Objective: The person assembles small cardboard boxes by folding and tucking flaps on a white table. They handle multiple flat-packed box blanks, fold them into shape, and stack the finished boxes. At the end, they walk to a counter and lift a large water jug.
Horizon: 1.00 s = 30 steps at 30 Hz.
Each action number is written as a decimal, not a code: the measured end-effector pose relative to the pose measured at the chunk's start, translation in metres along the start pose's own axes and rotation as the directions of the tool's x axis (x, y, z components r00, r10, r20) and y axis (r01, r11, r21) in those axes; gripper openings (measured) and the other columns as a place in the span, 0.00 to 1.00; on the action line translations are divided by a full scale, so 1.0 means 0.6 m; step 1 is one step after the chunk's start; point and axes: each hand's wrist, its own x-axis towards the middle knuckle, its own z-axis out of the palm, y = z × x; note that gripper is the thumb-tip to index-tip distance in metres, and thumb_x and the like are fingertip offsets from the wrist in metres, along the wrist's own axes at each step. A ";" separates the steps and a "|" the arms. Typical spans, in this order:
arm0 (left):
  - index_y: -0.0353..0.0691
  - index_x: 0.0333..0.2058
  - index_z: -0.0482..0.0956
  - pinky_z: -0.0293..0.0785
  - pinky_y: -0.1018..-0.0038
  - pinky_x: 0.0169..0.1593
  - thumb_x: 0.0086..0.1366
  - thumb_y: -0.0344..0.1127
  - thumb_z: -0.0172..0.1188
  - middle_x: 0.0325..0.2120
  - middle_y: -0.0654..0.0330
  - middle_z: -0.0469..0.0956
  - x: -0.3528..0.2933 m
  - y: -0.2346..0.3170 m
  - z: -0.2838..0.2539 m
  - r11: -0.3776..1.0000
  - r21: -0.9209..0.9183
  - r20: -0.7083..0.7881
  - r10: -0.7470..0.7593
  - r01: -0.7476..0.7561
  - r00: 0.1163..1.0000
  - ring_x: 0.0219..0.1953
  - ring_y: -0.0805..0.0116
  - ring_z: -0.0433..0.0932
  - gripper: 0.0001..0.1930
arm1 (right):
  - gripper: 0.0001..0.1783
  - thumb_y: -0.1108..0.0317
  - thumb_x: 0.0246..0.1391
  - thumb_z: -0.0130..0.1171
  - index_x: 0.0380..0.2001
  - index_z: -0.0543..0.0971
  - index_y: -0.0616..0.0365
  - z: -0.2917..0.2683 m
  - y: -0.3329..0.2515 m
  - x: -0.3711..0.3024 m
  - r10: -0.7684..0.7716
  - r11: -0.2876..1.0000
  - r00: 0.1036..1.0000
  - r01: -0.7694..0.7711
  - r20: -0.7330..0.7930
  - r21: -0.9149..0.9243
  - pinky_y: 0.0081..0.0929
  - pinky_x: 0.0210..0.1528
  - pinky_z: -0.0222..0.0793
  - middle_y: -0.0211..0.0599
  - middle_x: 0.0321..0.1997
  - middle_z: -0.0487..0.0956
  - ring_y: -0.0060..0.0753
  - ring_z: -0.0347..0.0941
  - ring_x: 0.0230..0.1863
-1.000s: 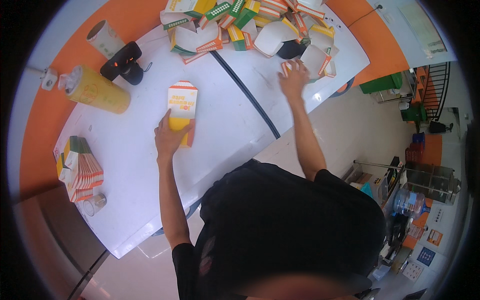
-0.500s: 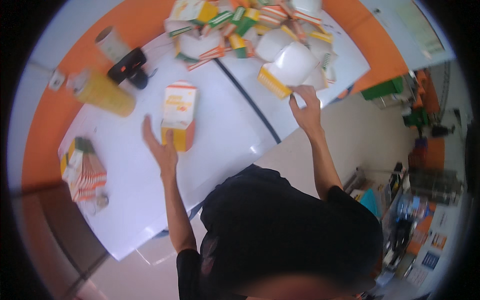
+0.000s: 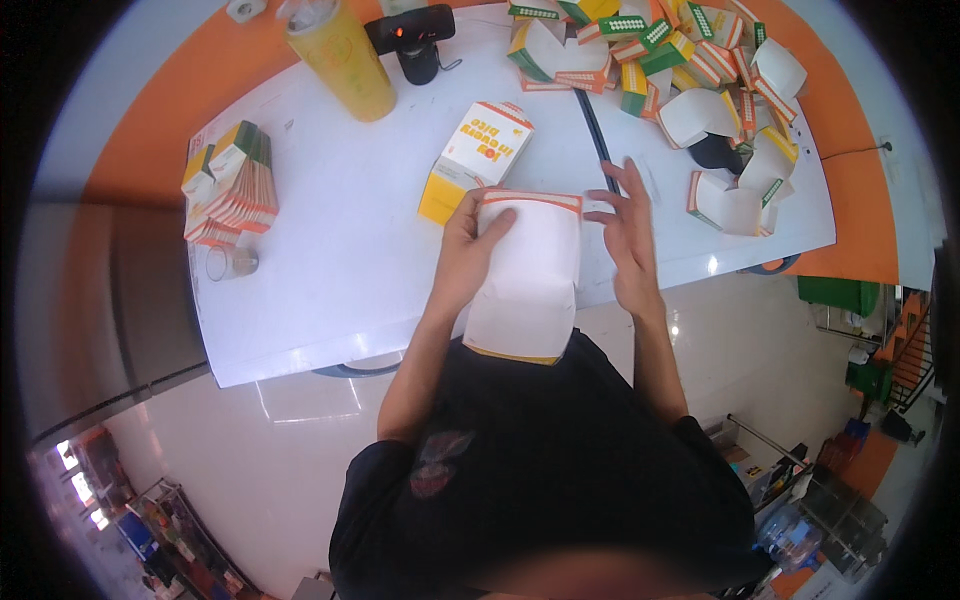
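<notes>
An open cardboard food carton, white inside with an orange-striped top edge and a yellow lower edge, is held in front of my body. My left hand grips its upper left side, the thumb lying on the white inner face. My right hand is beside the carton's upper right edge with fingers spread; whether a fingertip touches the edge I cannot tell. Just beyond my left hand, a white and yellow carton, possibly several nested together, lies on the white table.
Loose open cartons in orange, green and yellow heap up at the far right. Nested cartons stand at the left beside a clear cup. Far left are a yellow cylinder and a black device on a stand.
An open carton has come from the far right pile to in front of me. My left hand has left the carton on the table and grips this one; my right hand's fingers have spread.
</notes>
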 end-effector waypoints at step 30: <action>0.33 0.26 0.74 0.61 0.77 0.29 0.73 0.32 0.56 0.21 0.65 0.72 -0.031 0.076 -0.019 0.672 0.412 0.227 0.579 -0.616 0.783 0.24 0.78 0.66 0.14 | 0.11 0.68 0.69 0.57 0.39 0.81 0.67 0.086 -0.026 0.014 -0.104 0.994 0.977 0.094 0.188 0.061 0.17 0.33 0.66 0.28 0.28 0.79 0.13 0.70 0.30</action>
